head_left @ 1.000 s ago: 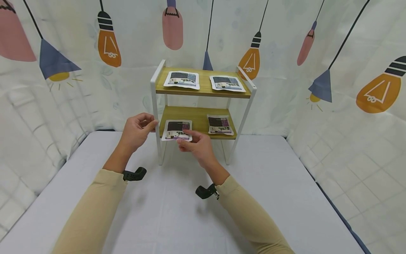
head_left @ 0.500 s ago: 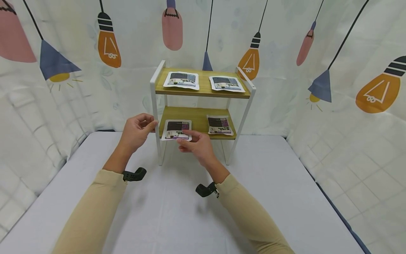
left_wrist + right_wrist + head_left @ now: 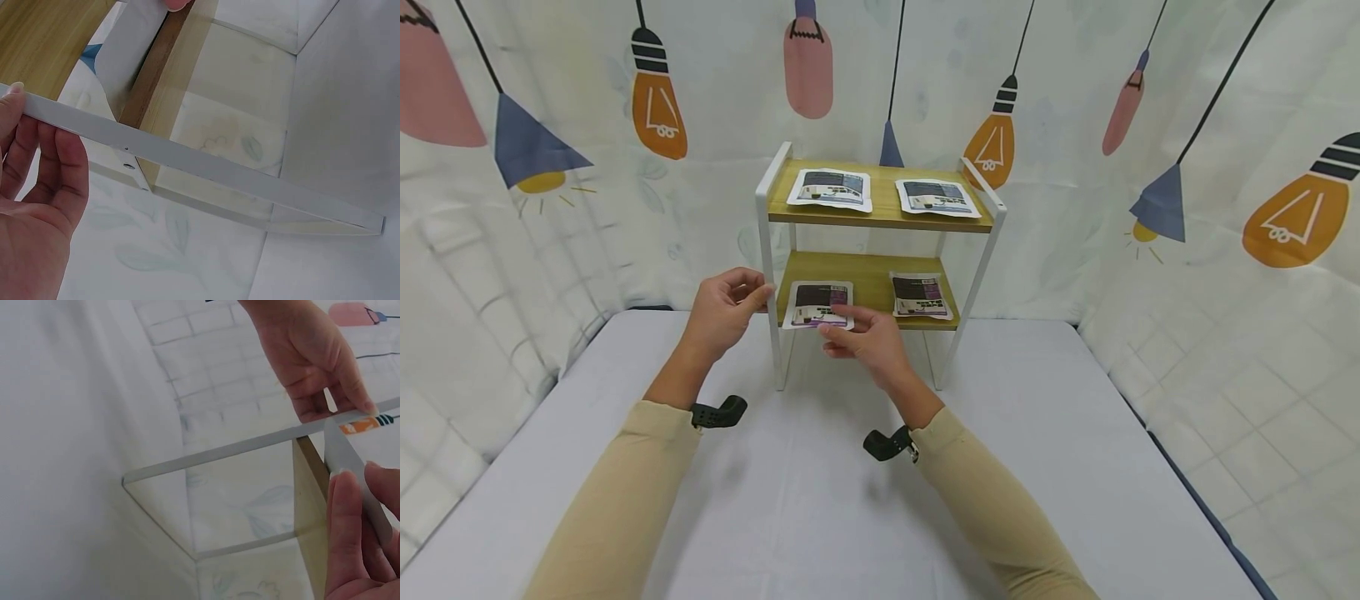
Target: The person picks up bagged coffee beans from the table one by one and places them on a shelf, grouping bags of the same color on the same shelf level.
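A small two-tier shelf rack has wood-coloured boards and a white metal frame. My left hand [image 3: 722, 310] pinches the rack's left front post [image 3: 765, 250] between thumb and fingers; the left wrist view shows the fingers behind the white bar [image 3: 187, 153]. My right hand [image 3: 874, 348] pinches the front right edge of a flat white pouch [image 3: 812, 298] with a dark and purple label. That pouch lies at the left of the lower board [image 3: 850, 265], its front edge at the board's front. In the right wrist view, the right hand's fingers [image 3: 347, 519] lie along the pouch's pale underside.
A similar purple-labelled pouch [image 3: 919, 296] lies at the right of the lower board. On the upper board [image 3: 883, 200] rest two blue-labelled pouches, one left [image 3: 831, 188] and one right [image 3: 936, 198]. The rack stands on a white-covered table [image 3: 820, 500], before a printed curtain [image 3: 715, 200].
The pouch in my right hand has shifted slightly backward onto the lower board, the right hand following a little. My left hand keeps its place on the post.
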A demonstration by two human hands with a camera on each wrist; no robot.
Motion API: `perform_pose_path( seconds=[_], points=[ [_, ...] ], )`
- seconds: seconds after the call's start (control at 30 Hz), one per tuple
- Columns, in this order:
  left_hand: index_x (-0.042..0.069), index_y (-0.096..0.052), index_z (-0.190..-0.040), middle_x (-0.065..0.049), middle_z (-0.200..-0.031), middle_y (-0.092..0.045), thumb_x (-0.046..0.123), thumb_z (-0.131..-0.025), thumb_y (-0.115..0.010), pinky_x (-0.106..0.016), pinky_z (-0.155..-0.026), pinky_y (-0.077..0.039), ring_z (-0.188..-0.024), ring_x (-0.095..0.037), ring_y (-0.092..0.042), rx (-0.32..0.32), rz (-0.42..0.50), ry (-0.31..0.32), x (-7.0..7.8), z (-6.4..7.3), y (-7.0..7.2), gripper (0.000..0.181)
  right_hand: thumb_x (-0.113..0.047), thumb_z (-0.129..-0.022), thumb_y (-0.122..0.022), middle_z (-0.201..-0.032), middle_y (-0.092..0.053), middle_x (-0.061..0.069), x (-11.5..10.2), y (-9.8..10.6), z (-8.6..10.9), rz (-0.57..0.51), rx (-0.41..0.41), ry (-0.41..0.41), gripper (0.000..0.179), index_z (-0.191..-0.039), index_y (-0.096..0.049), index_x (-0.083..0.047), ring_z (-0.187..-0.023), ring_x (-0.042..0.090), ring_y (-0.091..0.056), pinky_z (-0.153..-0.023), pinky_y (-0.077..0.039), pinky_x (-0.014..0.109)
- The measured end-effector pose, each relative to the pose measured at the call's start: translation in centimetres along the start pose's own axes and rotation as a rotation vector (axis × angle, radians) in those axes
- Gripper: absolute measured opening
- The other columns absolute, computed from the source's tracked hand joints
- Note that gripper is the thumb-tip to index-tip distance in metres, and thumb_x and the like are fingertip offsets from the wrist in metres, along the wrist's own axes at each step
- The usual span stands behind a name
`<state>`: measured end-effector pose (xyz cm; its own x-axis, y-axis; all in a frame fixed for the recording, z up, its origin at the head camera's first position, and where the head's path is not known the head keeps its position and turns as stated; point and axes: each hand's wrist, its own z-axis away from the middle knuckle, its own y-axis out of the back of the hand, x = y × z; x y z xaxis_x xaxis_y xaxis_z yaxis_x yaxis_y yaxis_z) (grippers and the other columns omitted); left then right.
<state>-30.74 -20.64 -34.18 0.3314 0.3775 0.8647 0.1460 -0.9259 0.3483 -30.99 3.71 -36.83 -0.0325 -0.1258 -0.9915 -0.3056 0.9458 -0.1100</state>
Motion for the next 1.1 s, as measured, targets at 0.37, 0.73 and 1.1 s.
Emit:
perform_pose_path(
  seconds=[0.37,0.73,1.1],
  points=[
    [0.000,-0.067,-0.116,-0.012,-0.114,-0.068,0.034,-0.100,-0.066,-0.017,-0.088,-0.057,-0.095,-0.006,-0.069,-0.001,0.000,-0.025,-0.1,0.2,0.0,0.037,-0.007,-0.090,-0.078,-0.107,-0.074,0.027,-0.1,-0.1,0.0,-0.009,-0.014,-0.019,0.047,-0.135,-0.066,-0.006,-0.073,0.016,-0.076,-0.078,-0.064,0.033],
    [0.000,-0.067,-0.115,-0.010,-0.111,-0.068,0.030,-0.101,-0.067,-0.016,-0.086,-0.057,-0.094,-0.005,-0.070,-0.002,0.005,-0.022,-0.2,0.1,0.0,0.034,-0.012,-0.086,-0.082,-0.084,-0.077,0.012,0.9,-0.6,-0.4,-0.075,0.065,0.024,0.040,-0.125,-0.072,-0.008,-0.070,0.016,-0.076,-0.073,-0.064,0.033],
    [0.003,-0.068,-0.114,-0.010,-0.113,-0.068,0.035,-0.100,-0.067,-0.031,-0.098,-0.058,-0.099,-0.011,-0.071,0.013,-0.029,-0.010,0.0,-0.1,-0.1,0.034,-0.016,-0.087,-0.082,-0.094,-0.078,0.019,1.2,-1.6,-0.3,-0.067,0.149,0.093,0.036,-0.120,-0.073,-0.005,-0.062,0.015,-0.074,-0.061,-0.063,0.030]
  ],
)
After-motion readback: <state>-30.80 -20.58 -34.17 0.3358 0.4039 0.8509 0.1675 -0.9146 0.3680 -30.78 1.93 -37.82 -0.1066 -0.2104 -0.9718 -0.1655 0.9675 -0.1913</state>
